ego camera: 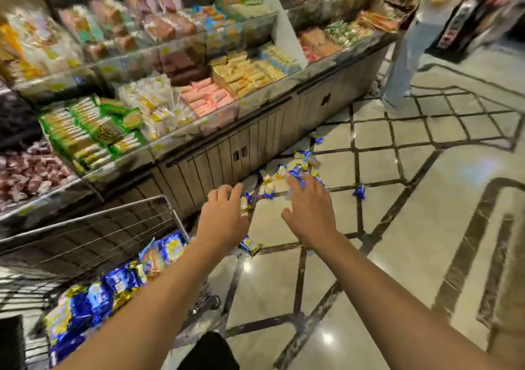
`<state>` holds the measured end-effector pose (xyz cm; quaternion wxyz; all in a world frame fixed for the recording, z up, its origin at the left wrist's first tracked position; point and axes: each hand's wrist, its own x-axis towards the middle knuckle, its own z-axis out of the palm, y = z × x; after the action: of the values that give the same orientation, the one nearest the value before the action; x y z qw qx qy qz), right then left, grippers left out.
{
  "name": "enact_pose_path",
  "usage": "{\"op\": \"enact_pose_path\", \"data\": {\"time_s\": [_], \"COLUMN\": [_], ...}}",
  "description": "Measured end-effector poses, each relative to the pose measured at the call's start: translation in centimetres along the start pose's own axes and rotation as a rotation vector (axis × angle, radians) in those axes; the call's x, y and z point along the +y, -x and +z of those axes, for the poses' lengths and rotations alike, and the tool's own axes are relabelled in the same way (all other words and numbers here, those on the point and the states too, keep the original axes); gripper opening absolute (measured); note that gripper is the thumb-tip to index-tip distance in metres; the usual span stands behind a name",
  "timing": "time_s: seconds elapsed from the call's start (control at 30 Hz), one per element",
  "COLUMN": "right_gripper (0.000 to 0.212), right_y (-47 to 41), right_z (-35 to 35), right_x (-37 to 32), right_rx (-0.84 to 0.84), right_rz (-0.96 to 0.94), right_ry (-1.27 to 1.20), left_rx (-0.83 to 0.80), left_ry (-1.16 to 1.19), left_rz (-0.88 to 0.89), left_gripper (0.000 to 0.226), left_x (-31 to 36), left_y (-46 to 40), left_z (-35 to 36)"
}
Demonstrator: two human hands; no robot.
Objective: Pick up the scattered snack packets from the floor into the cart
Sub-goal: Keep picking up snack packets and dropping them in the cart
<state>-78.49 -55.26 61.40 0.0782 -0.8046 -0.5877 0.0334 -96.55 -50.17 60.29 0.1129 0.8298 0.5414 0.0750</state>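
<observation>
Several blue-and-yellow snack packets [295,167] lie scattered on the tiled floor beside the display counter. One packet [359,192] lies apart to the right, another [250,245] sits near my forearms. My left hand [224,216] and my right hand [309,210] both stretch forward above the floor, fingers spread and holding nothing. The right hand's fingertips hover over the main pile. A wire cart [93,227] stands at the lower left, with many of the same packets [91,304] inside.
A long display counter [255,139] with bins of wrapped snacks runs along the left and back. Another person's legs [406,65] stand at the counter's far right end. Open tiled floor [426,227] spreads to the right.
</observation>
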Motion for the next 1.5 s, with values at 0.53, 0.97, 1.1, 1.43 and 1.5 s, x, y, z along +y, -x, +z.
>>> {"op": "enact_pose_path", "data": {"time_s": [0.53,0.97,1.1,1.43,1.5], "right_gripper": [0.069,0.071,0.071,0.067,0.066], "right_y": [-8.4,-14.7,-16.6,-23.8,-25.4], "right_z": [-0.2,-0.4,0.2,2.9,4.5], "right_x": [19.5,35.3,40.4,47.0,46.9], "right_rx": [-0.072,-0.136,-0.173,-0.317,-0.345], "right_rz": [0.231,0.241,0.192,0.057,0.038], "right_ry": [-0.052,-0.113,-0.140,-0.124,-0.131], "left_rx": [-0.112,-0.181,-0.195,-0.181,-0.197], "left_ry": [0.114,0.125,0.148,0.223,0.211], "left_rz": [0.090,0.058,-0.036,-0.237,-0.255], "left_gripper": [0.073,0.074,0.076,0.073,0.070], "left_x": [15.5,29.3,34.3,36.7,35.7], "left_y": [-15.1,-23.4,-23.9,-27.8,-28.9], "left_z": [8.3,13.7,16.1,19.6,20.9]}}
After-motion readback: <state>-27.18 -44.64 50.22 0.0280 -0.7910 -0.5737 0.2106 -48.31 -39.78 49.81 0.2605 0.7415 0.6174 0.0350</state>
